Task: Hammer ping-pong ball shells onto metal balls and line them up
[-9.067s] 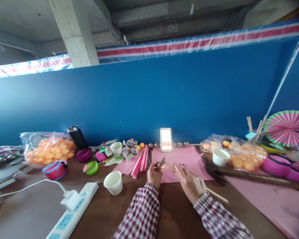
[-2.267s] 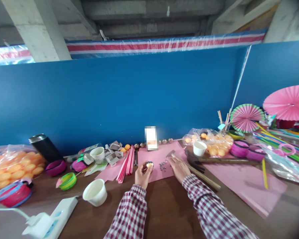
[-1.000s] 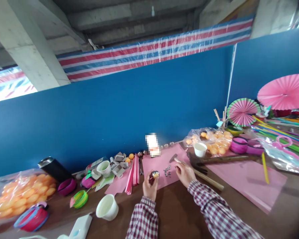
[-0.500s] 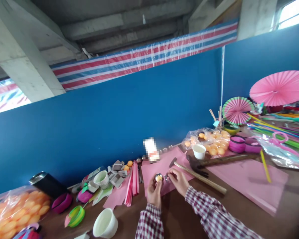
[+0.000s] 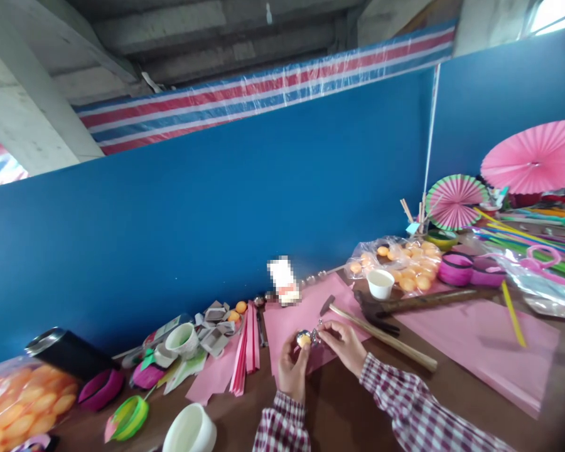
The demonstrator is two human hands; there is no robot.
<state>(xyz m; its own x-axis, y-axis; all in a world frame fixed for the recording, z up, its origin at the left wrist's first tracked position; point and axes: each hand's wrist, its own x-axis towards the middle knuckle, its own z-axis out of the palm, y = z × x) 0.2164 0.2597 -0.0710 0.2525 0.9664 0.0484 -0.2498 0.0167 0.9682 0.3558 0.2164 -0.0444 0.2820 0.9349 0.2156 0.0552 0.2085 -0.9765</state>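
Note:
My left hand (image 5: 292,370) is closed around a small round shiny metal piece (image 5: 304,339) with a yellowish middle. Thumb and fingers grip it from below and the side. My right hand (image 5: 343,344) pinches a small silvery metal bit (image 5: 316,336) right beside the round piece; whether the two touch, I cannot tell. Under both hands lies a pink paper sheet (image 5: 282,323). A small hammer (image 5: 386,336) with a wooden handle lies just right of my right hand, partly on the paper.
A larger hammer (image 5: 424,305) lies behind the small one. White cups (image 5: 380,284), bags of orange balls (image 5: 32,402), pink strips (image 5: 247,351), magenta containers (image 5: 456,269) and a black tumbler (image 5: 70,355) surround the work spot. A blue partition (image 5: 216,207) stands behind.
The view has shifted slightly, so left-side things sit further left and right-side things further right. My right hand's fingertips have come closer to the round piece in my left hand.

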